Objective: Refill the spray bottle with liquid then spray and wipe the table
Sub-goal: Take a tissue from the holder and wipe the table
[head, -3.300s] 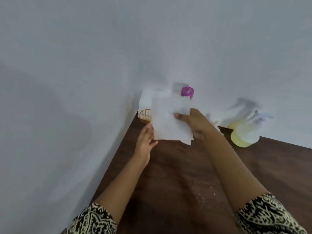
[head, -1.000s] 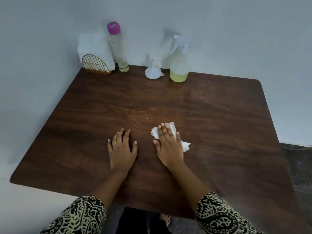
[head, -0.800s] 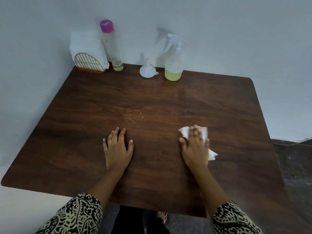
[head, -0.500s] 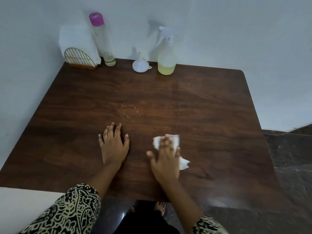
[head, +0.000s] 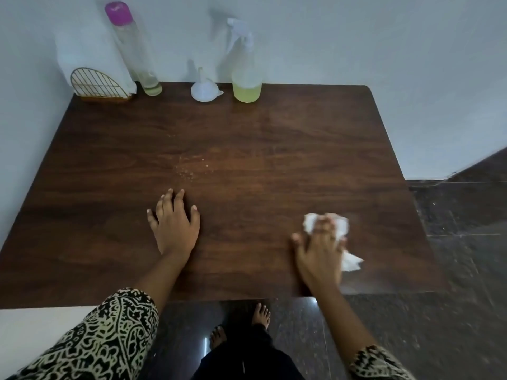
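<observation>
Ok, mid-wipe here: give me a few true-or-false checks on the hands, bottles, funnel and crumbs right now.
1. The right hand presses a tissue on the table. True.
2. The left hand holds the spray bottle. False: it lies flat on the table; the bottle stands at the back edge.
3. The funnel sits in the spray bottle's neck. False: it stands upside down beside it.
4. Crumbs lie ahead of the left hand. True.
5. The pink-capped bottle is nearly empty. True.

Left hand flat, palm down, fingers spread, arm extended forward. Right hand palm down out to the right, fingers pressed together, slightly blurred. Black-and-cream patterned sleeves on both forearms.
</observation>
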Demonstrator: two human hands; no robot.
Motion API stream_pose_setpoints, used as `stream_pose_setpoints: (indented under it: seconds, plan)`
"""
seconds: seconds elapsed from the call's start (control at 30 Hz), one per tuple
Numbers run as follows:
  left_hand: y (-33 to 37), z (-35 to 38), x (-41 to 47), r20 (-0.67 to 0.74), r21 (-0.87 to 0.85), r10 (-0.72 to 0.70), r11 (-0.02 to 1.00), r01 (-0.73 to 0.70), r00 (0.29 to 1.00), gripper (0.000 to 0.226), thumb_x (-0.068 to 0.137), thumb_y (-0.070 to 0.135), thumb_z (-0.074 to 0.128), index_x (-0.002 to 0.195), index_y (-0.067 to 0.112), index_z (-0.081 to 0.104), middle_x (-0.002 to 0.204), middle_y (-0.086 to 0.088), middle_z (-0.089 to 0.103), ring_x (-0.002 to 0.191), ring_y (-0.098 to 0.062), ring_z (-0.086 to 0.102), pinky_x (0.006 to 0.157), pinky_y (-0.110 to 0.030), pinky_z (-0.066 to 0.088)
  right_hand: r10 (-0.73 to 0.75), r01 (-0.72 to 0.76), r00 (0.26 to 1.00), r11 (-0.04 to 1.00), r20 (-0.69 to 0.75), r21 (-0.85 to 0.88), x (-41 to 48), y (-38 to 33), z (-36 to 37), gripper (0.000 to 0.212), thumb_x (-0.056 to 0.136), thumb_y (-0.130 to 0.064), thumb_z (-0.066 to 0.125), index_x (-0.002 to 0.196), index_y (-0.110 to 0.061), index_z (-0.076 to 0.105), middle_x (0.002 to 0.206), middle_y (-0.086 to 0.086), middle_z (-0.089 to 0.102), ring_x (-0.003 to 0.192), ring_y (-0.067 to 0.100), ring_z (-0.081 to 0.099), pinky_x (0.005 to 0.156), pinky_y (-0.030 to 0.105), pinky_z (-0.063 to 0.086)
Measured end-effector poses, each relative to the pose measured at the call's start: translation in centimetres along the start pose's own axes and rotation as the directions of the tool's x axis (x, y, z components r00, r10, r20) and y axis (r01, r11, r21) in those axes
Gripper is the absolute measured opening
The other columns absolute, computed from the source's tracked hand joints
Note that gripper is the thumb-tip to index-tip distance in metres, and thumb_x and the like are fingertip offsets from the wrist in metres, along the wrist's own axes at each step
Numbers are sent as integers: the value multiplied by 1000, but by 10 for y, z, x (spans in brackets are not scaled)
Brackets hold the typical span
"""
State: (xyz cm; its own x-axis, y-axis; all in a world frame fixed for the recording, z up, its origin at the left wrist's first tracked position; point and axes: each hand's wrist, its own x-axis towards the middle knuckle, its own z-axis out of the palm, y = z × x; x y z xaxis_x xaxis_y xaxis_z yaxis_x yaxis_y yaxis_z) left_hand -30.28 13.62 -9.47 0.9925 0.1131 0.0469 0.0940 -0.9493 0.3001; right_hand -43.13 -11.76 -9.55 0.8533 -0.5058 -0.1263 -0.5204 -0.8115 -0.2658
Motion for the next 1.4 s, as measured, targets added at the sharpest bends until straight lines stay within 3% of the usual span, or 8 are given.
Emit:
stream_pose_setpoints:
  seconds: [0.13,0.27,0.37,0.57,0.93,1.07,1.27,1.4]
  plan:
    - [-2,-1,0,-3,-24,-12,1000,12,1000,49,93,32,54,137,13,48,149,-11,41,140,-29,32,114,-56,14,-359,347,926,932,121,104,-27,-96,32,93,85,-74,1,150,-11,18,159,5,12,147,18,2,115,43,-4]
    - [-5,-2,-1,-1,-44,-34,998,34,999,51,92,33,55,139,15,46,150,-9,40,140,-28,31,115,-54,14,-459,463,881,886,116,-3,5,-108,35,81,90,-66,18,149,-12,24,157,3,23,145,16,17,117,47,15]
    - [-7,-2,-1,-21,-76,-50,996,48,999,51,91,31,58,139,15,47,149,-10,41,140,-29,32,114,-54,17,-360,363,928,932,91,-13,52,-86,27,87,83,-68,6,152,-15,8,160,1,5,148,14,2,117,42,-5]
    - [-13,-2,7,-44,-224,-84,972,72,996,53,90,26,61,140,16,47,151,-10,39,142,-30,29,115,-51,18,63,-64,997,998,49,22,110,-115,19,82,94,-61,16,150,-5,-1,160,9,-4,147,20,-9,119,48,-3]
    - [-96,-33,139,-12,-38,43,998,-43,999,50,93,27,56,139,11,47,148,-16,39,138,-36,33,110,-50,31,-479,455,844,877,240,153,117,-201,28,82,90,-67,12,152,-16,1,160,-4,-9,145,9,-14,116,39,-10]
    - [-114,-31,157,43,26,70,997,-71,997,47,96,31,51,139,11,48,147,-16,42,137,-35,34,110,-52,30,-364,359,931,927,37,106,106,-163,4,79,87,-62,2,151,-18,13,158,-8,0,142,3,-11,114,32,-11]
    - [-116,-29,156,27,26,72,997,-73,997,47,95,33,52,138,13,49,148,-14,42,138,-33,34,111,-50,29,-65,54,988,995,140,79,65,-209,37,96,75,-70,-8,151,-12,-2,159,13,-7,147,25,-13,117,42,-7]
    - [-116,-28,157,22,18,80,997,-80,997,47,95,33,52,137,14,50,147,-13,43,138,-32,35,111,-50,29,-176,170,971,984,163,50,74,-272,54,92,77,-68,-9,152,-15,-3,159,10,-10,147,26,-13,117,43,-8]
